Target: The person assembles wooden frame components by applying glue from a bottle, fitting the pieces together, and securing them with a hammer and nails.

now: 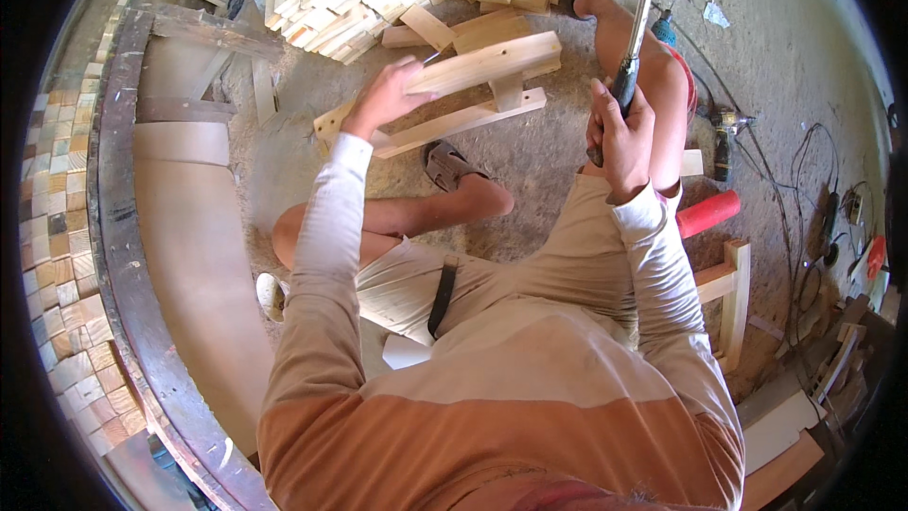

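My right hand (624, 128) is closed round the dark handle of a claw hammer (636, 33), its head raised above my bent knee. My left hand (390, 96) grips the left part of a small wooden frame (492, 63), made of two long bars joined by short crosspieces. Dark holes show near the ends of the bars. A thin, dark, nail-like piece sticks out just beyond my left fingers; whether they touch it I cannot tell. The frame lies in front of my sandalled foot, tilted up to the right.
Cut wood blocks (331, 5) are heaped beyond the frame. A curved dark-edged bench (128, 218) and stacked block ends (66, 255) line the left. To the right lie a red cylinder (707, 214), a power drill (724, 147), cables (793, 199) and another wooden frame (734, 298).
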Tool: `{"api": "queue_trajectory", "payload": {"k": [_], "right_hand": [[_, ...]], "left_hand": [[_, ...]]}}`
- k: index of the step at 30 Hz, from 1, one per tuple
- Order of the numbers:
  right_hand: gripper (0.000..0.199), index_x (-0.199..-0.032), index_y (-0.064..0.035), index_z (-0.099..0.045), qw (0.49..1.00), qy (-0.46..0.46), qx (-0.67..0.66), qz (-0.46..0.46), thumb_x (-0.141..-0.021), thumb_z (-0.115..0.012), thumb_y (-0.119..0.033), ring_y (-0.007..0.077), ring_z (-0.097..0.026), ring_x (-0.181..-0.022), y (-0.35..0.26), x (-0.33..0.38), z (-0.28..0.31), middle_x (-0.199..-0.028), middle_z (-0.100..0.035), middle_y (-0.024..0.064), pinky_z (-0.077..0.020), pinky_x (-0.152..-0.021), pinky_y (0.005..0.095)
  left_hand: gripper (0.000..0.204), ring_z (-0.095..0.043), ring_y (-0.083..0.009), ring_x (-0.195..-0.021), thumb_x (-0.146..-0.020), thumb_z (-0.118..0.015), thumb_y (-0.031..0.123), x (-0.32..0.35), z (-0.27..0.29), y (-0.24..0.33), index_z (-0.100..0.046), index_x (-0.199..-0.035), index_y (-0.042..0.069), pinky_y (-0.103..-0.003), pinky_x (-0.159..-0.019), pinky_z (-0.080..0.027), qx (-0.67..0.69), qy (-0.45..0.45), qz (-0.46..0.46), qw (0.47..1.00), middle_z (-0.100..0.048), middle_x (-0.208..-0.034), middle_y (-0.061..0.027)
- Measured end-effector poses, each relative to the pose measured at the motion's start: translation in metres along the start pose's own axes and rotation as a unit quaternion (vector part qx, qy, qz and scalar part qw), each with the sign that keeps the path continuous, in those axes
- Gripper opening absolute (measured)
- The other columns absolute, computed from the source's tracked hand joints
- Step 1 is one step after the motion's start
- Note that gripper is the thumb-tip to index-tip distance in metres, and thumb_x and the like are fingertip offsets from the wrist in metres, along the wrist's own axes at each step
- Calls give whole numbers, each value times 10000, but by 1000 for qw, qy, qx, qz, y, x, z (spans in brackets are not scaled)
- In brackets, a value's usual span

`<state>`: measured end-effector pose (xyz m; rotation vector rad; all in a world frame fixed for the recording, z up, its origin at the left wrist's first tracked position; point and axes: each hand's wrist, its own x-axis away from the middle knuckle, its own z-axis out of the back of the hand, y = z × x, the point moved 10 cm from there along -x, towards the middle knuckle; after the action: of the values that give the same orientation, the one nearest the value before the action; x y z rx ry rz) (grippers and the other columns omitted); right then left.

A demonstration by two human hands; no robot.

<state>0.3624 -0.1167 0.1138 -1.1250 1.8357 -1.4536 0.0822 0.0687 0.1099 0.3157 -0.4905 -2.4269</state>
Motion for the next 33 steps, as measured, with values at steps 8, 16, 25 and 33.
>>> {"api": "queue_trajectory", "payload": {"k": [8,16,25,33], "right_hand": [[177,-932,-39,-532,1000,-13,-9,8,-995,-651,-153,57,-439,-427,-8,2,-4,-597,-497,-24,-353,-378,230],[158,-959,-24,-548,999,-30,-7,12,-992,-649,-139,56,-437,-425,-4,3,-9,-600,-499,-28,-347,-381,228],[121,-974,-78,-559,998,-41,52,-12,-986,-647,-161,35,-406,-431,-2,13,-23,-586,-454,-74,-311,-373,235],[220,-1017,-3,-561,994,-55,93,-1,-975,-669,-190,48,-452,-464,-3,6,-19,-612,-496,-38,-348,-407,239]], "left_hand": [[433,-656,-376,-951,-796,-827,301,-66,-27,13,-632,-1024,-12,-440,-816,-532,2,-14,-17,1000,-649,-1038,-177],[382,-657,-371,-972,-814,-813,300,-85,-60,36,-658,-1004,7,-433,-839,-519,7,52,-12,999,-673,-1018,-179],[517,-590,-361,-1185,-804,-792,353,-58,-89,-18,-635,-1206,67,-458,-989,-476,27,78,56,995,-619,-1253,-178],[261,-708,-328,-952,-1013,-594,217,-76,-37,22,-671,-1154,12,-378,-821,-540,177,180,29,967,-719,-1070,-190]]}}
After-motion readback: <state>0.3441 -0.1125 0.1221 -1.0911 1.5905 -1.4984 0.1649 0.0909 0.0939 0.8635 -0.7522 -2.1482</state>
